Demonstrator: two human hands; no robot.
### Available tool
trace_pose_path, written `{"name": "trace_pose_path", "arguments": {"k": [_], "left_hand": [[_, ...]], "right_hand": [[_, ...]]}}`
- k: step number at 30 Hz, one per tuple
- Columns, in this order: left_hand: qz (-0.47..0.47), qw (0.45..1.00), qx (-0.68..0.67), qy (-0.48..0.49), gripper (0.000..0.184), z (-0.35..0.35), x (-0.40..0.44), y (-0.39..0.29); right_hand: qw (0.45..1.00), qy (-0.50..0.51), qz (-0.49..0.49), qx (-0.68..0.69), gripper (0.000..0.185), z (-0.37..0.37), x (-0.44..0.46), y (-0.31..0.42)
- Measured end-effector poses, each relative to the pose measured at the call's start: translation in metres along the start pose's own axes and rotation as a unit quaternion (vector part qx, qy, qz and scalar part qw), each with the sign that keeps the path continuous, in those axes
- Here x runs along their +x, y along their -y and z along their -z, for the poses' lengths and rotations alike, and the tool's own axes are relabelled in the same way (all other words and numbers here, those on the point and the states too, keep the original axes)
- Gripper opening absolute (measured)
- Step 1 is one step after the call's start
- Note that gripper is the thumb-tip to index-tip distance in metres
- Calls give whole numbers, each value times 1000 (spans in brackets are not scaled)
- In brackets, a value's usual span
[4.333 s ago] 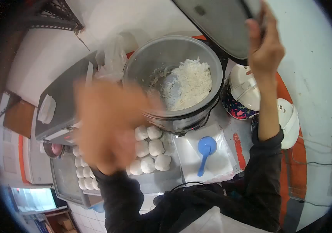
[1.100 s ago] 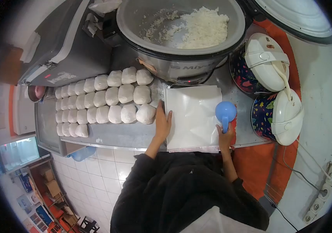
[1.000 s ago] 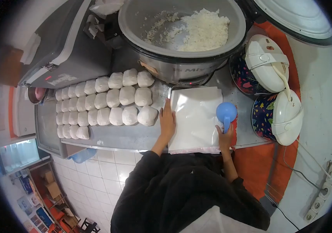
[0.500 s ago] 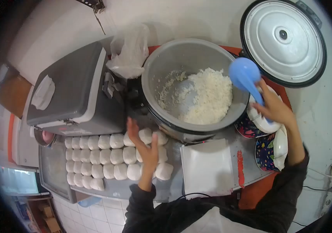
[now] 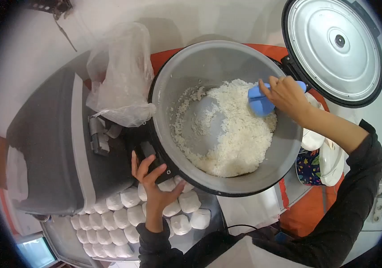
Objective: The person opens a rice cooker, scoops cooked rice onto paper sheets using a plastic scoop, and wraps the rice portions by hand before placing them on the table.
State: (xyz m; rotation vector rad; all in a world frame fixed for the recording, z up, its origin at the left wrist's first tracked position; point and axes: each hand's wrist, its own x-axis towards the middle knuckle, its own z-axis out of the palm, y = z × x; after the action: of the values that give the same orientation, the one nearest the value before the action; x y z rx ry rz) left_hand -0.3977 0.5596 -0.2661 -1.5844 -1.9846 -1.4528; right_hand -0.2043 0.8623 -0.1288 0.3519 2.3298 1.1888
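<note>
From where I stand, the right hand (image 5: 289,97) has its fingers closed around the blue scoop (image 5: 261,106), high up near the bowl, a grip that probably gives firm control against sticky grains. The scoop is inside the wide pot (image 5: 177,73), down at the rice (image 5: 240,149), which lies heaped toward the right side, within that arm's easy reach.

The left hand (image 5: 154,185) has its fingers spread apart, near the pot's dark side fitting and above the white rounded portions (image 5: 189,202); I can't tell whether it touches either, though it looks ready to steady the pot. Those portions sit in close rows on the bench (image 5: 294,190), likely to save space.

The lid (image 5: 334,53) stands open to the right, leaving the mouth unobstructed. White sheets (image 5: 247,207) lie just in front of the pot, handy to the body.
</note>
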Motion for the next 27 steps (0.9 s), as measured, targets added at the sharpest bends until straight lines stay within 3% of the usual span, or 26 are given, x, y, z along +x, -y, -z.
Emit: {"name": "trace_pose_path", "arguments": {"k": [2, 5, 8, 12, 14, 15, 16, 19, 22, 27], "left_hand": [[14, 1000, -25, -3, 73, 0, 0, -4], [13, 999, -30, 4, 76, -1, 0, -5], [-2, 999, -32, -10, 77, -3, 0, 1], [-15, 999, -35, -11, 81, -6, -1, 4], [-2, 999, -32, 4, 83, 3, 7, -8], [10, 999, -25, 18, 84, 6, 11, -12], [10, 999, -26, 20, 84, 6, 10, -12], [29, 999, -28, 0, 86, -1, 6, -13], [6, 999, -23, -40, 88, -10, 2, -8], [24, 998, -28, -42, 89, -10, 1, -10]], "right_hand": [[997, -6, -66, -44, 66, 33, -8, -8], [996, -67, -63, 7, 64, 34, -17, -20], [998, -10, -14, 62, 62, 45, -18, -29], [996, -82, -17, -35, 60, 27, 1, -30], [996, -44, 15, -80, 60, 5, 10, -20], [998, 25, 56, -1, 57, 5, 8, -15], [998, 26, 56, 1, 57, 6, 4, -13], [967, 198, 25, 156, 45, 27, -3, -22], [965, 186, 58, 176, 46, 25, -15, -18], [908, 270, 88, 308, 50, 30, -5, -12]]}}
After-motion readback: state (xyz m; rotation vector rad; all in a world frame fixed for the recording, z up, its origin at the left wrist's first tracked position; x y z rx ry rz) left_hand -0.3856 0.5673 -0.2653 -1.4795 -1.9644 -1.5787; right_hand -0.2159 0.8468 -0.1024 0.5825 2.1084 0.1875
